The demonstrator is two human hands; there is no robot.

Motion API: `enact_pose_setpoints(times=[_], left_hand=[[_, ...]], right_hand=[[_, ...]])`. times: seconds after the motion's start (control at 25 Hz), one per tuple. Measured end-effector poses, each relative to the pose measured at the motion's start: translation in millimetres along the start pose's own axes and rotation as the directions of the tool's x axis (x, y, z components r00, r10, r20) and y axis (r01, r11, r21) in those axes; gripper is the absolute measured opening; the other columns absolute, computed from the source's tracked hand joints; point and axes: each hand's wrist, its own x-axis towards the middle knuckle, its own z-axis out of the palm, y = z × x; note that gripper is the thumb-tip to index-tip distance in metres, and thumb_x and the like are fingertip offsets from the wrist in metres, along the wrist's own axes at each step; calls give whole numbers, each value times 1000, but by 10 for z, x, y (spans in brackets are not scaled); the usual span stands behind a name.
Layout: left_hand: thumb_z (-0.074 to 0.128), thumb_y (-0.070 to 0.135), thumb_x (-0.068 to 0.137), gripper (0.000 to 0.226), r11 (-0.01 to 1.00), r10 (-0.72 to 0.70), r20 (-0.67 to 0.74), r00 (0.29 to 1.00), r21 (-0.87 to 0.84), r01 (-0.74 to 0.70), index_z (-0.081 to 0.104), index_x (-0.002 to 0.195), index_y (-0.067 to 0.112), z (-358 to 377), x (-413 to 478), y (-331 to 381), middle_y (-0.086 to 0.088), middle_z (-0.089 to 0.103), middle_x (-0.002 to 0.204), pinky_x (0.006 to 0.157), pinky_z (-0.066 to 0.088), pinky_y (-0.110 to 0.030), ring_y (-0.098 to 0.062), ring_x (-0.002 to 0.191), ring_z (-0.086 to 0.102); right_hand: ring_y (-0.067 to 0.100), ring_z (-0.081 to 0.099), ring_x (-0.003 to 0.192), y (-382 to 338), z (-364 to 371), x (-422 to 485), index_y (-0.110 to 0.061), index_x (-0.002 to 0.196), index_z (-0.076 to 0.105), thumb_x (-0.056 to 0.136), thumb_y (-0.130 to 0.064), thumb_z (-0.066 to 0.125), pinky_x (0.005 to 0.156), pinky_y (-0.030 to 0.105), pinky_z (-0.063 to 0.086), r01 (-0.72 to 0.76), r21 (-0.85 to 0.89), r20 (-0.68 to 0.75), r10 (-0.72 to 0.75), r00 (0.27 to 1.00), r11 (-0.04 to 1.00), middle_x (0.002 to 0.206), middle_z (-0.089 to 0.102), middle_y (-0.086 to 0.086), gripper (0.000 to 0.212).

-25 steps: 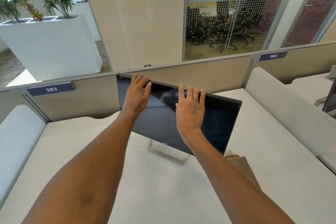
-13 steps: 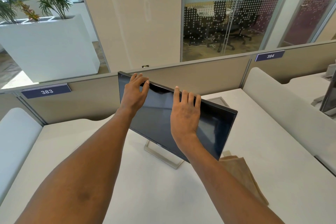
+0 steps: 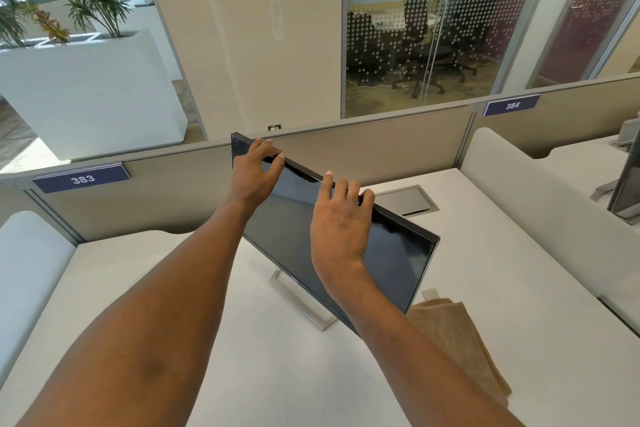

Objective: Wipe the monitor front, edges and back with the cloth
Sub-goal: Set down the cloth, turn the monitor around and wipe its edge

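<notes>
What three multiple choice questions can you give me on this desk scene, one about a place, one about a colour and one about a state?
1. Where is the cloth?
A. On the desk, right of the monitor
B. On the floor
C. In one hand

2. What colour is the cloth?
A. Blue
B. White
C. Tan

3. What are the left hand and right hand doing?
A. Resting flat on the desk
B. Gripping the monitor's top edge
C. Wiping the screen

Answers: 1 A, the cloth lies on the desk by the monitor's lower right corner, in neither hand. 2 C, its fabric is plainly tan. 3 B, the fingers of both hands curl over the top edge.
</notes>
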Motion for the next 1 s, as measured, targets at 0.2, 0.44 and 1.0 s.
enact_pose_setpoints(times=[0.2,0.44,1.0], left_hand=[[65,21,102,22,999,-40,58,998,-3,40,76,117,9,14,76,-15,-7,66,140,111,32,-17,-10,144,46],[65,19,100,22,998,-53,101,993,-15,55,77,117,11,36,186,-58,-8,66,142,118,34,-28,-14,148,45],[54,11,103,24,998,-59,222,973,-20,65,72,118,6,89,328,-44,-7,62,148,119,30,-28,-12,156,31]], right_hand=[[25,47,108,-82,-89,-12,-3,162,27,101,-15,49,98,41,41,6,-21,60,-5,998,1000,121,53,10,66],[26,45,106,-173,-171,-32,5,161,19,104,-15,42,97,40,41,21,-67,127,-12,992,998,118,50,13,65],[32,30,86,-424,-295,-32,11,142,46,106,-16,45,87,37,40,23,-183,193,13,981,983,91,34,20,45]])
